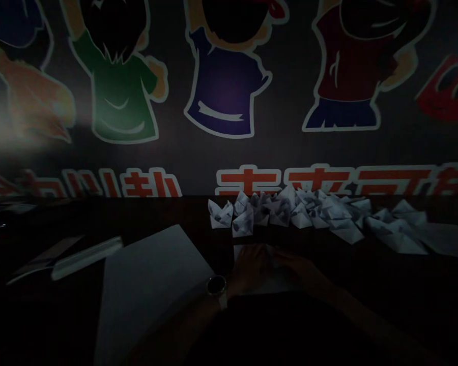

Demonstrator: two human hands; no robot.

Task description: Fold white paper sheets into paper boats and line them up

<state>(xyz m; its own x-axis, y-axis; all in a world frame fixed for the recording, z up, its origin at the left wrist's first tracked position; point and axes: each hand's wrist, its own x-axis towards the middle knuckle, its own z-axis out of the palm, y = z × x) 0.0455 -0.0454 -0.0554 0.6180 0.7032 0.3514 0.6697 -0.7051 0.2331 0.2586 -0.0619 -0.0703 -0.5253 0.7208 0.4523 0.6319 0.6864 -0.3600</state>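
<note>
A white sheet of paper (267, 285) lies on the dark table under both my hands. My left hand (250, 265), with a watch (217, 286) on its wrist, rests on the left part of the sheet, fingers laid flat over it. From the other side my right hand (295, 265) reaches over the sheet's upper right part, its fingers stretched toward the left hand. Dim light hides the fingertips and any crease under them. To the left sits a larger stack of white paper (148, 284), partly covered by my left forearm.
Several folded paper boats (290, 206) are heaped at the back right against the wall. Flat white paper (448, 239) lies at far right. A long white strip-like object (87, 256) and a thin pale item (48, 254) lie at left. The wall (175, 101) carries cartoon figures and lettering.
</note>
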